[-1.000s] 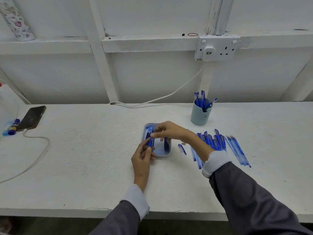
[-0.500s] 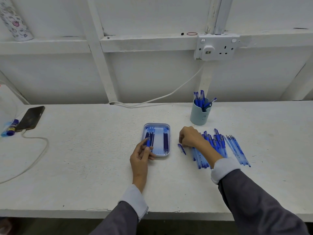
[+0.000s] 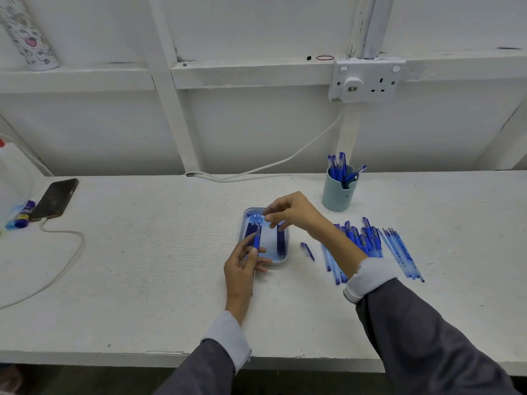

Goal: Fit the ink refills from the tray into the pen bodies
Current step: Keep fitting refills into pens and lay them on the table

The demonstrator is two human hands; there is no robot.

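Observation:
A small pale blue tray (image 3: 282,262) lies mid-table with several dark blue ink refills (image 3: 281,242) in it. My left hand (image 3: 242,266) holds a blue pen body (image 3: 256,241) upright at the tray's left side. Above the tray's far end hovers my right hand (image 3: 288,210), its thumb and fingertips pinched at the refills' top ends; what they pinch is blurred. A heap of blue pen bodies (image 3: 362,238) lies to the right of the tray. One loose blue cap (image 3: 307,251) sits between tray and heap.
A teal cup (image 3: 338,195) of finished blue pens stands behind the heap. More clear blue pens (image 3: 402,256) lie further right. A phone (image 3: 55,198) on a white cable (image 3: 68,260) and a glue stick (image 3: 24,215) sit at the far left. A wall socket (image 3: 366,81) hangs above.
My right hand has gone from the tray to the pen heap and back over the tray's far end. The left hand has kept its pen body at the tray's left side.

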